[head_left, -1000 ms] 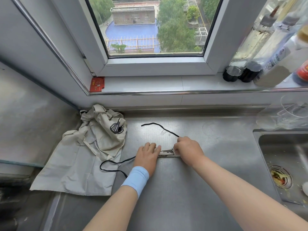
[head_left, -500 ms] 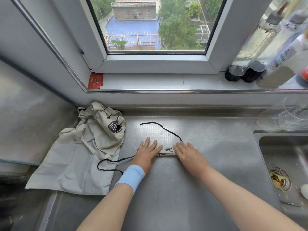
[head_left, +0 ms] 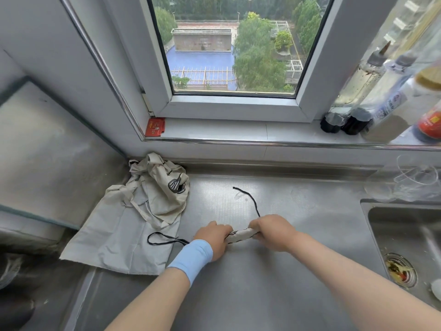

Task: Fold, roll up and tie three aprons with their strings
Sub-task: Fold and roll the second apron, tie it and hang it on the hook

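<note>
**Head cam: roll looks tight, tying it off is the risky bit**

Both hands are curled right round the roll [head_left: 242, 235]. The left hand [head_left: 213, 237] grips one end and the right hand [head_left: 274, 231] grips the other. The roll sits low on the counter [head_left: 238, 295], just beside the spare aprons [head_left: 119, 240].

The right string [head_left: 254, 203] snakes off toward the window from under the right hand. Can't tell if those fingers also pinch it. The left string [head_left: 181, 240] loops out across the edge of the spare aprons.

Where I reckon it goes wrong:
- One hand has to let go to grab a string, and cloth rolled this tight probably springs open once it does.
- Yanking the left string could drag the spare aprons along, or snag on them.
- The strings are thin, so a loose wrap may slide off the end of the roll.
- The sink [head_left: 405, 235] is near on the right, with scraps in the drain. A flicked string end landing there would be gross.
</note>
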Available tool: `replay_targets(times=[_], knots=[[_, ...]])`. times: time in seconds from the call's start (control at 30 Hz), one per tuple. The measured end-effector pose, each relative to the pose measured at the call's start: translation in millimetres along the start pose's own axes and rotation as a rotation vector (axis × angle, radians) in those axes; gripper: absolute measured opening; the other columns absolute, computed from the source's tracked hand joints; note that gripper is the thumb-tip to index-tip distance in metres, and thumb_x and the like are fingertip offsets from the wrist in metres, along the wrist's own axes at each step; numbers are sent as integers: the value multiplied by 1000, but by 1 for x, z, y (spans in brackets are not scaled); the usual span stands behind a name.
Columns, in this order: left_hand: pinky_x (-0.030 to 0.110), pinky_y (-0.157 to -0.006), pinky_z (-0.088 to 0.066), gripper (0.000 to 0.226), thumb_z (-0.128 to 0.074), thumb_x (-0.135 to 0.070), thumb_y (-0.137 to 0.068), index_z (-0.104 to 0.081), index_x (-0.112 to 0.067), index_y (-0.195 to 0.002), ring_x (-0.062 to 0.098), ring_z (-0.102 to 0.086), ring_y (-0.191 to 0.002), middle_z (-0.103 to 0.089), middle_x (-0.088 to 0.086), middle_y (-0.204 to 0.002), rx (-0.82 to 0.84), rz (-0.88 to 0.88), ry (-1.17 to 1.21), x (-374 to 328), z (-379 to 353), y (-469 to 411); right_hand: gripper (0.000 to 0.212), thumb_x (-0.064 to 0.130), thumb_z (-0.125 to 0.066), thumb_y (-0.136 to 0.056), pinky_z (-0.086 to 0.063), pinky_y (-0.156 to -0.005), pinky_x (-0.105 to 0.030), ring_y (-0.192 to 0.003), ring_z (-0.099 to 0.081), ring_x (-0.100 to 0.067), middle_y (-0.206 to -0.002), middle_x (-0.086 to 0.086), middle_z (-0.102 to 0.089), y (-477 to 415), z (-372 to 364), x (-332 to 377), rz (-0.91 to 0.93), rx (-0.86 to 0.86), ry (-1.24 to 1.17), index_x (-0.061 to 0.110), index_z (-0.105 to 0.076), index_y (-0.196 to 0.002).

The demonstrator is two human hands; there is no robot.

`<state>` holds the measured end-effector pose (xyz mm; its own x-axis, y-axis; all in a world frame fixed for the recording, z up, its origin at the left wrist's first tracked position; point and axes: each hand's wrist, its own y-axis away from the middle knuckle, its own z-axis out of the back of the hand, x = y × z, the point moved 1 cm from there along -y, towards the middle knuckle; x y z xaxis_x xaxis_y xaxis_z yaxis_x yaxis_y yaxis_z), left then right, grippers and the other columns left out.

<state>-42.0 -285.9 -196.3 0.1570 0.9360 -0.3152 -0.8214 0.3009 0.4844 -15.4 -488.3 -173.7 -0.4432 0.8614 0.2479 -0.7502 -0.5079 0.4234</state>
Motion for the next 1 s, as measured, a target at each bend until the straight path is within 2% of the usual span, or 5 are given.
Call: replay_targets(times=[0.2, 0.33, 0.63, 0.9, 1.0], knots=[[29, -83, -46, 30, -57, -26, -88, -57, -29, -118, 21, -58, -93, -62, -2, -102, 139, -31, 367, -10, 16, 46, 16, 29, -55, -94, -31, -70, -27, -84, -54, -22, -97, 0, -68, 12, 50, 24, 66, 137, 128, 21, -65, -102], [22, -55, -45, 22, -50, -12, -83, -63, -25, -94, 14, -52, -61, -60, -7, -78, 99, 23, 568, -8, 33, 77, 19, 38, -56, -90, -39, -85, -32, -92, -62, -19, -96, 9, -70, 22, 62, 52, 99, 27, 144, 29, -64, -104], [22, -56, -46, 9, -58, -18, -84, -54, -21, -91, 7, -61, -60, -60, -3, -74, 42, -38, 737, -21, 39, 132, 20, 36, -61, -90, -43, -58, -27, -63, -55, -12, -80, 8, -73, 52, 115, 107, -17, 326, 128, 18, -70, -89], [23, -52, -42, 11, -58, -13, -81, -59, -21, -88, 16, -63, -58, -62, -2, -78, -119, 72, 960, -19, 48, 151, 37, 58, -60, -86, -41, -58, -27, -75, -61, -21, -76, 6, -62, 66, 130, 146, -67, 15, 467, 23, -69, -85], [22, -51, -39, 25, -53, -33, -89, -62, -13, -102, 17, -60, -55, -67, 0, -83, -129, 210, 1099, -29, 55, 160, 26, 44, -56, -88, -43, -59, -27, -68, -58, -23, -73, 3, -59, 72, 131, 164, -67, -159, 564, 21, -67, -80]])
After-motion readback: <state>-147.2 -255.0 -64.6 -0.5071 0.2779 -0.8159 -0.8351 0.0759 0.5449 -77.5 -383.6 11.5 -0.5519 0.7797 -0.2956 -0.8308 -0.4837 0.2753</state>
